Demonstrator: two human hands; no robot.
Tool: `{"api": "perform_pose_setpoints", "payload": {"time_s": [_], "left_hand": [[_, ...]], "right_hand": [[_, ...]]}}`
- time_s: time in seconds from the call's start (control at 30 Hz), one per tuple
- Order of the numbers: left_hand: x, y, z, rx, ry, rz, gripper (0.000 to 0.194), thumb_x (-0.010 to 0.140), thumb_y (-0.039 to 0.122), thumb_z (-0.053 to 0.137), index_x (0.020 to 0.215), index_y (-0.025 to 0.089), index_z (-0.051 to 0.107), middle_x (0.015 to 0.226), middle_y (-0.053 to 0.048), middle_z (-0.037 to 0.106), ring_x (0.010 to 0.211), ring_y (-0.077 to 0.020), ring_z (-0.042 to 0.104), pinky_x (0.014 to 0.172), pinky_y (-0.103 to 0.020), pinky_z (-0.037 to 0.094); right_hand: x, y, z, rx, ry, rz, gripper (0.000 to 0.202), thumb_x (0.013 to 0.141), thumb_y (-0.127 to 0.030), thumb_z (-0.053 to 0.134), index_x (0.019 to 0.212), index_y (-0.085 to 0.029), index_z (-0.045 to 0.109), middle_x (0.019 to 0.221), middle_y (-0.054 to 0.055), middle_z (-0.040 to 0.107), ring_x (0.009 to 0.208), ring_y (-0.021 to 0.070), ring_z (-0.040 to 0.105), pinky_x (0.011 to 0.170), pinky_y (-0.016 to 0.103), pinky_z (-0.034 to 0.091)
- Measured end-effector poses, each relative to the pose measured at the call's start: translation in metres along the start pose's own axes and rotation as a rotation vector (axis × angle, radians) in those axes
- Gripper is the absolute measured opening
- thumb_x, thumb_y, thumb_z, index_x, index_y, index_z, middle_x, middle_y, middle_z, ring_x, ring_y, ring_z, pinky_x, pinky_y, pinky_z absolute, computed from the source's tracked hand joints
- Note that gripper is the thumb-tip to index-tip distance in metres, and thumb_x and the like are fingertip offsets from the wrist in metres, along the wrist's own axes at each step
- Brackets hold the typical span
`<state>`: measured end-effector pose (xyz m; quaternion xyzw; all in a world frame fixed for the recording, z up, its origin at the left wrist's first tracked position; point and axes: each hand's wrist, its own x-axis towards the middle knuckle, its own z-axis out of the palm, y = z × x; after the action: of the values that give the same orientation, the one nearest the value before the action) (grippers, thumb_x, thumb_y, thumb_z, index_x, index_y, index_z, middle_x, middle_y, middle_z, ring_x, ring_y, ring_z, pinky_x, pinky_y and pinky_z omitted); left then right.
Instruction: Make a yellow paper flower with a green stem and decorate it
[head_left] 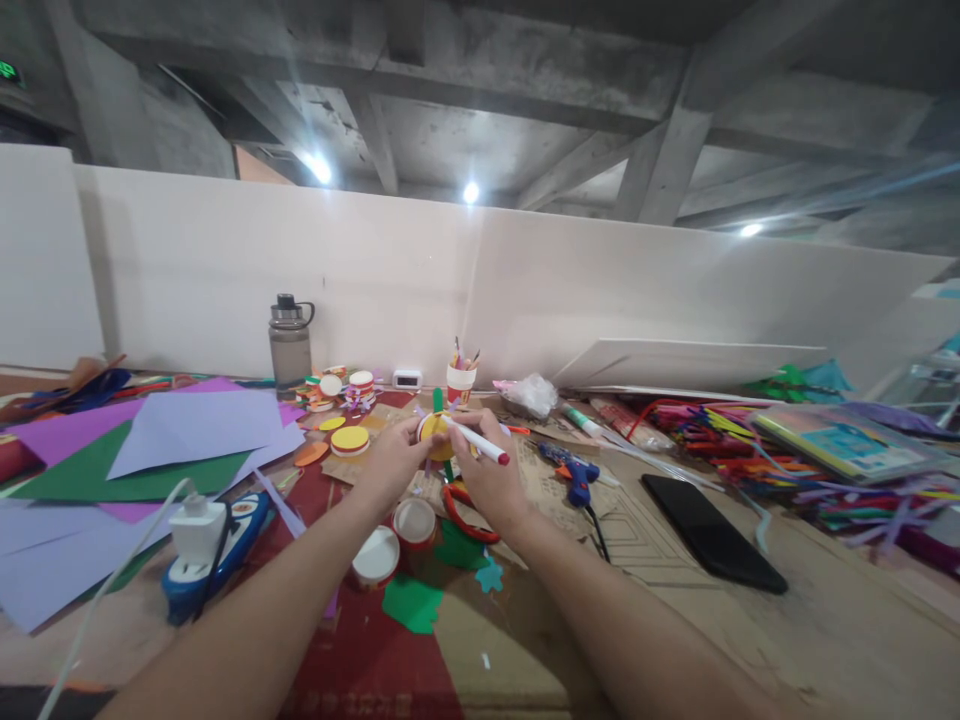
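My left hand (399, 458) is closed around the edge of a yellow-faced round paper craft (433, 430), with green and purple strips sticking out of it. My right hand (491, 478) grips a white marker (478, 441) with a red end, its other end pointing at the yellow face. Whether the marker touches the face cannot be made out. Below the hands are two white-lined paper cups (414, 522), a red pipe cleaner loop (466, 515), green paper pieces (414, 603) and a blue paper flower (490, 574). A yellow-topped round piece (350, 440) lies left of my left hand.
To the right lie a blue glue gun (577, 478), a black phone (712, 530) and bundles of pipe cleaners (694, 435). A power strip (217, 560) with a white cable and coloured paper sheets (195, 430) are left. Behind stand a bottle (290, 345) and a pencil cup (461, 380).
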<state>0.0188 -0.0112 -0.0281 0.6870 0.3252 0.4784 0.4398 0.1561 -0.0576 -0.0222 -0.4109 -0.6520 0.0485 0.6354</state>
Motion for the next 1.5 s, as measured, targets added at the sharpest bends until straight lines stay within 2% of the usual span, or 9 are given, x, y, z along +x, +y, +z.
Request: {"api": "perform_pose_setpoints", "payload": {"time_s": [0.2, 0.63, 1.1, 1.5], "left_hand": [[-0.0016, 0.0019, 0.0007, -0.03, 0.002, -0.024, 0.031, 0.077, 0.044, 0.064, 0.093, 0.019, 0.068, 0.076, -0.001, 0.064, 0.067, -0.0166, 0.057, 0.057, -0.025, 0.043], [-0.0013, 0.0034, 0.0021, -0.04, 0.016, -0.031, 0.026, 0.076, 0.039, 0.064, 0.088, 0.017, 0.068, 0.075, -0.001, 0.064, 0.063, -0.0148, 0.057, 0.055, -0.024, 0.041], [-0.0014, 0.0024, 0.0021, -0.05, 0.016, -0.043, 0.026, 0.075, 0.042, 0.065, 0.087, 0.018, 0.067, 0.075, -0.001, 0.064, 0.064, -0.0155, 0.057, 0.055, -0.024, 0.041], [0.0005, -0.0014, 0.0015, -0.082, 0.021, -0.049, 0.031, 0.075, 0.044, 0.067, 0.09, 0.017, 0.068, 0.077, -0.002, 0.065, 0.067, -0.0163, 0.059, 0.055, -0.024, 0.043]], "right_hand": [[-0.0001, 0.0033, 0.0005, -0.015, 0.003, 0.014, 0.007, 0.088, -0.03, 0.055, 0.088, -0.023, 0.058, 0.089, 0.005, 0.068, 0.081, 0.0201, 0.065, 0.075, 0.036, 0.053], [0.0023, 0.0015, -0.0012, -0.014, 0.017, 0.056, 0.012, 0.087, -0.033, 0.056, 0.086, -0.021, 0.057, 0.082, 0.003, 0.068, 0.074, 0.0183, 0.065, 0.07, 0.033, 0.052], [0.0031, -0.0055, -0.003, 0.001, 0.009, 0.044, 0.009, 0.086, -0.032, 0.055, 0.084, -0.024, 0.054, 0.082, 0.005, 0.069, 0.071, 0.0199, 0.065, 0.067, 0.035, 0.053], [0.0031, -0.0044, -0.0042, 0.043, 0.025, 0.06, 0.011, 0.087, -0.033, 0.055, 0.083, -0.023, 0.054, 0.081, 0.003, 0.068, 0.071, 0.0174, 0.064, 0.067, 0.032, 0.053]]}}
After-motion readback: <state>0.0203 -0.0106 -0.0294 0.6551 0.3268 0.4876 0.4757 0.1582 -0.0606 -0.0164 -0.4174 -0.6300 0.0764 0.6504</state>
